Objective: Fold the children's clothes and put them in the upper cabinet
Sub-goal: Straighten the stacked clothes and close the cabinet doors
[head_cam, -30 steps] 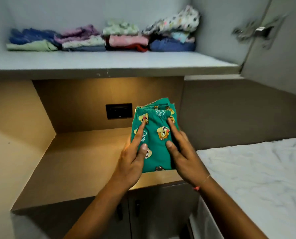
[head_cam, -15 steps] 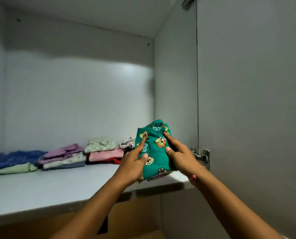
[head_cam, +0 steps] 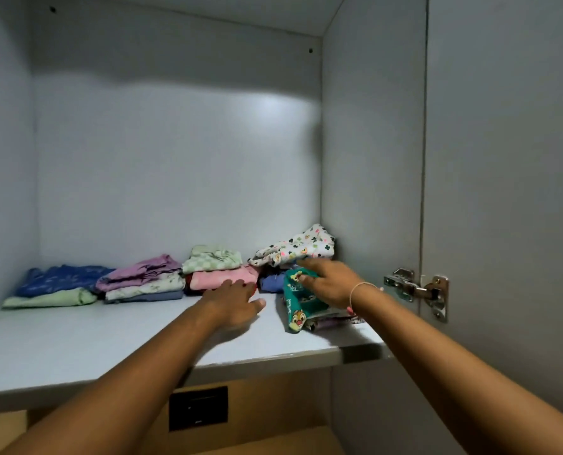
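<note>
The folded green children's garment (head_cam: 294, 318) with cartoon prints lies on the grey upper cabinet shelf (head_cam: 109, 339), near its right front corner. My right hand (head_cam: 331, 284) rests on top of it, fingers curled over its far edge and index finger reaching to the white patterned garment (head_cam: 299, 247) behind. My left hand (head_cam: 232, 302) lies palm down on the shelf with fingers apart, holding nothing, just in front of the pink and checked pile (head_cam: 214, 267).
Folded piles line the back of the shelf: a blue and pale green pile (head_cam: 60, 284) and a purple pile (head_cam: 142, 277). The open cabinet door (head_cam: 503, 192) with its metal hinge (head_cam: 417, 290) stands at right. A black wall socket (head_cam: 198, 407) sits below the shelf.
Both hands carried the green garment up from the lower counter and set it on the shelf. My left hand has let go and now lies flat on the shelf.
</note>
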Tool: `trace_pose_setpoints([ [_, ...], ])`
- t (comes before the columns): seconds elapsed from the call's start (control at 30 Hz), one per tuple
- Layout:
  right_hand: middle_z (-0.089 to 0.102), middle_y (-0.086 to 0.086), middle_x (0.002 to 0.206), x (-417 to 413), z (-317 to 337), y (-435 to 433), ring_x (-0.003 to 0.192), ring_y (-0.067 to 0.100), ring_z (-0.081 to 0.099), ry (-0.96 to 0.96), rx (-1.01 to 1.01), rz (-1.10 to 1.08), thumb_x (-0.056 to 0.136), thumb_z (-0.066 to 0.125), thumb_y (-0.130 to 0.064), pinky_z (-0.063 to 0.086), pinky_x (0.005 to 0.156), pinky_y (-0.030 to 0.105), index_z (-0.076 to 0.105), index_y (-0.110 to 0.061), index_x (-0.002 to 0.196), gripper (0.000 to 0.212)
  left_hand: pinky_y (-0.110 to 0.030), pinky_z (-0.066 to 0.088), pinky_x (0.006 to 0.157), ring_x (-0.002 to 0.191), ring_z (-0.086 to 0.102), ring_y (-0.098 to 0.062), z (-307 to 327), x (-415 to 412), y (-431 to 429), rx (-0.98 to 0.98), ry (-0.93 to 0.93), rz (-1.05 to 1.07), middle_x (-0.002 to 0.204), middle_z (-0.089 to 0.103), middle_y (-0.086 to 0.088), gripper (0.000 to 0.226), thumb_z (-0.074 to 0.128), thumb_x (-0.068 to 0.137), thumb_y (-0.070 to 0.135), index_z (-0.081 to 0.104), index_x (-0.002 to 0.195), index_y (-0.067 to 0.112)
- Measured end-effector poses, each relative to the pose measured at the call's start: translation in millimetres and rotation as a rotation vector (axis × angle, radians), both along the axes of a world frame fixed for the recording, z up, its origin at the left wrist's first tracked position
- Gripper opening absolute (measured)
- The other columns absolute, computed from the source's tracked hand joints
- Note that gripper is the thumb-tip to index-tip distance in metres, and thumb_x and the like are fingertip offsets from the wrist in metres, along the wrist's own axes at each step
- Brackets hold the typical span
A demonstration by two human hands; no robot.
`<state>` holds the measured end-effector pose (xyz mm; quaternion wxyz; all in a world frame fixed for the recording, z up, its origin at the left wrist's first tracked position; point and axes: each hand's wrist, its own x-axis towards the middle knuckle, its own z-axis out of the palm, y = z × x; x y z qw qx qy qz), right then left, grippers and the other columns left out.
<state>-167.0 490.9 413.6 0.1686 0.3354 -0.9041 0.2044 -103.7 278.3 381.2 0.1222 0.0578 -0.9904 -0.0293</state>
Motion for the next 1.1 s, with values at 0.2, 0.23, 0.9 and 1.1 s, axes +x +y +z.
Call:
trace_pose_setpoints([
  [0.2,0.016,0.001,0.161,-43.8,-18.2,-6.5,0.147,0.025,0.016,-0.081,0.323,-0.08,0.102,0.026,-0.03,0.011,0.118,0.038,0.028,-0.019,0.15,0.049,-0.048,0.002,0.119,0.149,-0.001,-0.021,-19.9,8.4,-24.4,0.126,-0.195,0.1,0.163,0.002,0.002,0.071,0.013,0.095,0.064,0.009,0.153,0.024],
  [0.23,0.012,0.001,0.162,-51.6,-16.3,-2.5,0.148,0.025,0.013,-0.1,0.338,-0.108,0.103,0.025,-0.03,0.009,0.119,0.038,0.025,-0.019,0.151,0.049,-0.047,0.002,0.119,0.149,0.0,-0.021,-19.0,7.7,-24.5,0.126,-0.2,0.102,0.163,0.003,0.002,0.071,0.013,0.095,0.063,0.01,0.153,0.024],
  [0.9,0.028,0.003,0.157,-9.6,-27.0,11.6,0.145,0.02,0.024,0.17,-0.032,-0.029,0.102,0.032,-0.038,0.016,0.118,0.034,0.027,-0.02,0.15,0.052,-0.047,0.027,0.113,0.142,0.023,-0.033,-11.4,43.6,-20.1,0.31,0.273,0.016,0.155,0.027,-0.016,0.049,0.037,0.1,0.035,0.034,0.143,0.011],
  [1.1,0.023,0.007,0.159,73.1,5.8,-1.3,0.148,0.025,0.014,0.341,-0.005,0.096,0.102,0.035,-0.029,0.011,0.12,0.036,0.022,-0.013,0.151,0.053,-0.048,0.009,0.12,0.149,-0.003,-0.024,7.0,132.3,-27.0,0.185,0.479,0.2,0.163,0.002,-0.005,0.067,0.026,0.1,0.05,0.009,0.154,0.014],
])
